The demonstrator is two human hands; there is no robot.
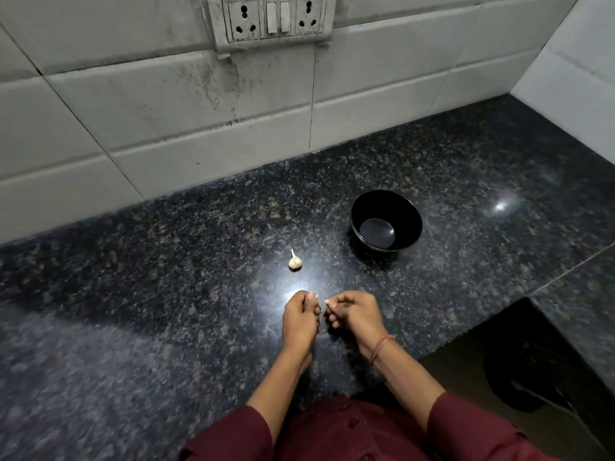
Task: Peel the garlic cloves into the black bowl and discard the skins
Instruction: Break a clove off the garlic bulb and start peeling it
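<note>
A small garlic bulb [295, 261] with a short stalk lies on the dark granite counter [166, 261]. The black bowl [386, 224] stands to its right with nothing visible inside. Close to me, my right hand [352, 312] pinches a pale garlic clove [327, 302] at its fingertips. My left hand [301, 316] is curled right beside it, fingertips near the clove; whether it holds a piece of skin is hidden by the fingers.
A tiled wall with a switch and socket panel [271, 19] rises behind the counter. At the right the counter ends at a drop, and a dark bin [529, 371] sits on the floor below.
</note>
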